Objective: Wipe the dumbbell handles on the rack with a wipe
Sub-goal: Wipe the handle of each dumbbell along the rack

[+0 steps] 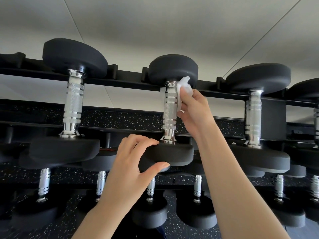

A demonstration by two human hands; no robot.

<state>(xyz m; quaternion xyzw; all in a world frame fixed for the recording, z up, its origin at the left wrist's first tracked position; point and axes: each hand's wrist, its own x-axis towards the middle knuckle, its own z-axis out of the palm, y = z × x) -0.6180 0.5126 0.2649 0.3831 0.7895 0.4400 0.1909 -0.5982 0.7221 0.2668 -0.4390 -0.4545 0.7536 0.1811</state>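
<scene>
A black dumbbell with a knurled chrome handle point(170, 110) lies across the top tier of the black rack point(124, 80), in the middle of the view. My right hand point(193, 111) holds a white wipe point(184, 87) against the upper right side of that handle, close to the far weight head. My left hand point(133, 161) grips the rim of the same dumbbell's near head point(174, 155), fingers on top and thumb underneath. Two more dumbbells lie on this tier, one handle to the left point(74, 102) and one to the right point(253, 116).
A lower tier carries several smaller dumbbells point(151, 216) with chrome handles. Behind and below the rack is black speckled rubber flooring point(120, 119). A pale wall point(155, 31) fills the space beyond the rack. A rack upright point(273, 118) stands beside the right dumbbell.
</scene>
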